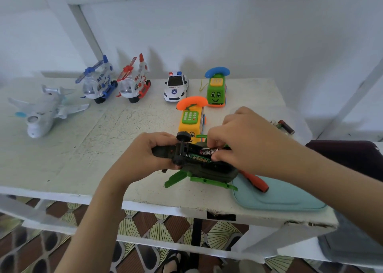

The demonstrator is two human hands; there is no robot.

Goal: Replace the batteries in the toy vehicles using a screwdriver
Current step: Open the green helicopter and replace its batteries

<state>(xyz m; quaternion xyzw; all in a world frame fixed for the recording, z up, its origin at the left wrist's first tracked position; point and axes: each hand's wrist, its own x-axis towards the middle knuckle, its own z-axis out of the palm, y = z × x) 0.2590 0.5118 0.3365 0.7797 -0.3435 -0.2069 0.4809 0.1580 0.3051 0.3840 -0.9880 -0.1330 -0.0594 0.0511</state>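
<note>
Head: left hand [145, 154] grips helicopter [207, 170], right hand [244, 140] battery [208, 153], near table [145, 203] edge

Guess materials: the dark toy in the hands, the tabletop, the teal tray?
The dark toy: moulded plastic, matte body, glossier green skids. The tabletop: likely white-painted wood; paint scuffed, chipped along the front edge. The teal tray: probably plastic, smooth satin surface, rounded moulded rim.

Dark green helicopter [207, 169], bright green skids [213, 183] — black battery [208, 153], white lettering. Orange screwdriver [253, 180]; teal tray [279, 198]. White bench [83, 148] — floor [165, 225], bottom of frame, brown diamonds and fans.
</note>
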